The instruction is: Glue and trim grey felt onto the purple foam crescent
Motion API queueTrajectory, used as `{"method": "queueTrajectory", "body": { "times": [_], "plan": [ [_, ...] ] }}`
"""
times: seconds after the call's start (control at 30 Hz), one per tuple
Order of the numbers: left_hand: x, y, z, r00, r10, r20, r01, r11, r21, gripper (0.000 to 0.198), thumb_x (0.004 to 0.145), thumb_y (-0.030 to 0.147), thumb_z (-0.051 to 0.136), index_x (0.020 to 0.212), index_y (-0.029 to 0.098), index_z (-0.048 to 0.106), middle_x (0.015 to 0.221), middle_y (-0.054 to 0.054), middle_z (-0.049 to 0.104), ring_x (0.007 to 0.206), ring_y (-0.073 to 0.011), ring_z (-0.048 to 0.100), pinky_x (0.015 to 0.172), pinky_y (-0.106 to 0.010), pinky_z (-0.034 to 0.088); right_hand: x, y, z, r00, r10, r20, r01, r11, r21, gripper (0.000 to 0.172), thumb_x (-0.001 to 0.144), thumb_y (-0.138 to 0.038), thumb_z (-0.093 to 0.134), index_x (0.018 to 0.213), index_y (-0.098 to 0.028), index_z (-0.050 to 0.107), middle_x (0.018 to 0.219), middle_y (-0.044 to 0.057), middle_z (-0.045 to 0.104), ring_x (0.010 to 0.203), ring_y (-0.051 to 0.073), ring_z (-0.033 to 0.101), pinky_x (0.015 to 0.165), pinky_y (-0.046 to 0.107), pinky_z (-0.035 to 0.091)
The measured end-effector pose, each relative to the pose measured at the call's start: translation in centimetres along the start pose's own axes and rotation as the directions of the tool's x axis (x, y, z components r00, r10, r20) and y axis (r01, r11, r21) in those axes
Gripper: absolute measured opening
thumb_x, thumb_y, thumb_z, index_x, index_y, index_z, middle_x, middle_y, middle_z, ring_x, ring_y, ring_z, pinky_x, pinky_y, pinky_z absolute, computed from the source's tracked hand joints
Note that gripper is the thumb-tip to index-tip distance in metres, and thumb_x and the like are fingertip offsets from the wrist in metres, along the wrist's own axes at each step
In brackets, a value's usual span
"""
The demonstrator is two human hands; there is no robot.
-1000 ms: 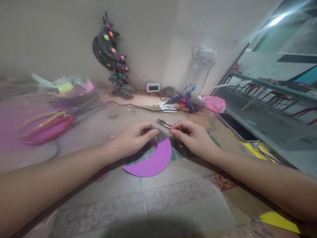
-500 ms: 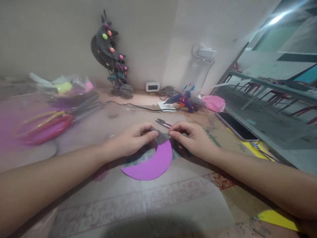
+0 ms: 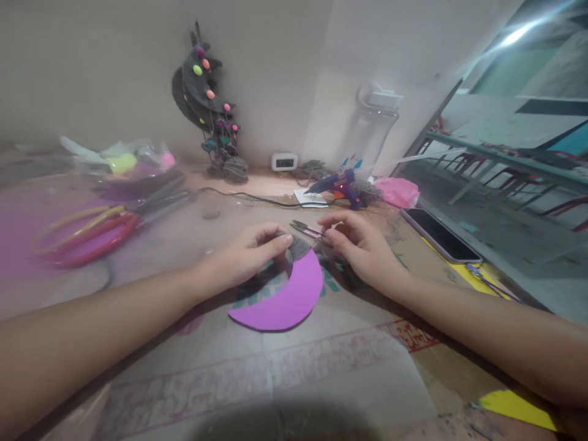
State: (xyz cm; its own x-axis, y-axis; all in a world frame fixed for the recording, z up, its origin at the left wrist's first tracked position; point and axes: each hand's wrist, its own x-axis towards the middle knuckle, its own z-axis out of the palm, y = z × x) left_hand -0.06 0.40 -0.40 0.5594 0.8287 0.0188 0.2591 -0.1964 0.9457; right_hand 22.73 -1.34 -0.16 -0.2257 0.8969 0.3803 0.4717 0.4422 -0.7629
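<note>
A purple crescent-shaped foam piece (image 3: 294,294) has grey yarn (image 3: 301,247) wrapped around its upper end. My left hand (image 3: 257,251) is closed, thumb and fingers pinching that yarn-wrapped end. Just right of it, my right hand (image 3: 358,242) is raised with curled fingers, thumb near the index finger. If a strand is between them, it is too thin to make out. Small thread snips (image 3: 303,228) lie behind the crescent, their handle end partly hidden by my right fingers.
Behind are a glue gun (image 3: 340,185) with a lit red light, a small digital clock (image 3: 284,162) and a dark yarn-covered crescent decoration (image 3: 195,86) with coloured pompoms. Red-and-yellow-handled scissors (image 3: 114,236) lie left. A phone (image 3: 441,234) rests at the right edge.
My right hand has moved slightly up and right, away from the crescent, its fingers loosening from a tight pinch. The left hand keeps its hold; the crescent has tilted slightly.
</note>
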Motion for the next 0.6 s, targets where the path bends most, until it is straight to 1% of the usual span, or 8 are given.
{"method": "queueTrajectory", "body": {
  "times": [0.07, 0.1, 0.13, 0.2, 0.27, 0.33, 0.43, 0.6],
  "plan": [
    [-0.1, 0.1, 0.0, 1.000, -0.002, -0.028, 0.002, 1.000, 0.014, 0.035, 0.091, 0.051, 0.048, 0.080, 0.019, 0.055, 0.068, 0.001, 0.058, 0.049, -0.0091, 0.045, 0.042, -0.022, 0.032, -0.3, -0.3, -0.2, 0.997, -0.024, -0.070, 0.023, 1.000, -0.008, 0.015, 0.092, -0.035, 0.053, 0.091, -0.021, 0.057, 0.076, -0.001, 0.058, 0.064, 0.012, 0.054, 0.058, 0.023, 0.043],
    [-0.2, 0.2, 0.0, 0.999, 0.000, -0.041, 0.001, 1.000, 0.023, 0.036, 0.091, 0.052, 0.047, 0.078, 0.019, 0.054, 0.067, 0.001, 0.056, 0.049, -0.0090, 0.044, 0.042, -0.022, 0.032, -0.4, -0.5, -0.4, 0.997, -0.046, -0.067, 0.043, 0.998, -0.041, 0.017, 0.092, -0.034, 0.052, 0.084, -0.021, 0.056, 0.071, -0.002, 0.056, 0.062, 0.011, 0.053, 0.058, 0.023, 0.042],
    [-0.2, 0.2, 0.1, 0.998, 0.002, -0.055, 0.000, 0.999, 0.033, 0.037, 0.092, 0.053, 0.045, 0.077, 0.019, 0.054, 0.066, 0.002, 0.054, 0.049, -0.0091, 0.043, 0.042, -0.023, 0.032, -0.6, -0.7, -0.5, 0.997, -0.065, -0.038, 0.062, 0.995, -0.082, 0.022, 0.092, -0.034, 0.050, 0.076, -0.020, 0.056, 0.067, -0.002, 0.055, 0.060, 0.011, 0.052, 0.058, 0.023, 0.041],
    [-0.3, 0.4, 0.1, 0.997, 0.019, -0.081, -0.014, 0.998, 0.059, 0.040, 0.093, 0.053, 0.043, 0.076, 0.019, 0.054, 0.064, 0.002, 0.050, 0.049, -0.0094, 0.042, 0.043, -0.023, 0.032, -0.8, -1.2, -0.6, 0.994, -0.075, 0.075, 0.084, 0.987, -0.137, 0.030, 0.092, -0.034, 0.049, 0.068, -0.019, 0.057, 0.061, -0.001, 0.056, 0.059, 0.012, 0.052, 0.058, 0.024, 0.040],
    [-0.3, 0.4, 0.1, 0.994, 0.056, -0.098, -0.047, 0.995, 0.089, 0.039, 0.094, 0.050, 0.042, 0.074, 0.019, 0.054, 0.063, 0.002, 0.049, 0.052, -0.0098, 0.042, 0.045, -0.023, 0.034, -0.9, -1.5, -0.5, 0.984, -0.059, 0.170, 0.087, 0.983, -0.161, 0.029, 0.091, -0.035, 0.052, 0.069, -0.019, 0.061, 0.062, 0.000, 0.060, 0.060, 0.012, 0.055, 0.058, 0.024, 0.040],
    [-0.2, 0.5, 0.0, 0.990, 0.099, -0.100, -0.087, 0.989, 0.118, 0.039, 0.095, 0.048, 0.042, 0.073, 0.018, 0.055, 0.063, 0.003, 0.049, 0.054, -0.0100, 0.043, 0.049, -0.022, 0.036, -0.9, -1.6, -0.3, 0.976, -0.028, 0.217, 0.069, 0.981, -0.181, 0.024, 0.087, -0.035, 0.057, 0.073, -0.018, 0.065, 0.067, 0.001, 0.064, 0.062, 0.013, 0.057, 0.059, 0.024, 0.041],
    [-0.1, 0.3, -0.1, 0.990, 0.118, -0.082, -0.108, 0.987, 0.119, 0.039, 0.094, 0.049, 0.043, 0.076, 0.018, 0.057, 0.067, 0.002, 0.055, 0.060, -0.0113, 0.049, 0.053, -0.023, 0.039, -0.9, -1.5, 0.1, 0.968, 0.023, 0.251, 0.026, 0.982, -0.190, 0.023, 0.085, -0.035, 0.060, 0.072, -0.018, 0.067, 0.070, 0.001, 0.067, 0.065, 0.013, 0.059, 0.062, 0.024, 0.043],
    [0.1, -0.1, 0.1, 0.997, 0.068, -0.032, -0.066, 0.995, 0.075, 0.031, 0.085, 0.049, 0.059, 0.090, 0.018, 0.063, 0.079, -0.002, 0.068, 0.074, -0.0166, 0.061, 0.064, -0.026, 0.046, -1.0, -1.4, 0.3, 0.961, 0.096, 0.258, -0.050, 0.982, -0.180, 0.026, 0.086, -0.037, 0.059, 0.071, -0.018, 0.067, 0.066, 0.000, 0.066, 0.061, 0.011, 0.056, 0.059, 0.022, 0.041]
  ]
}}
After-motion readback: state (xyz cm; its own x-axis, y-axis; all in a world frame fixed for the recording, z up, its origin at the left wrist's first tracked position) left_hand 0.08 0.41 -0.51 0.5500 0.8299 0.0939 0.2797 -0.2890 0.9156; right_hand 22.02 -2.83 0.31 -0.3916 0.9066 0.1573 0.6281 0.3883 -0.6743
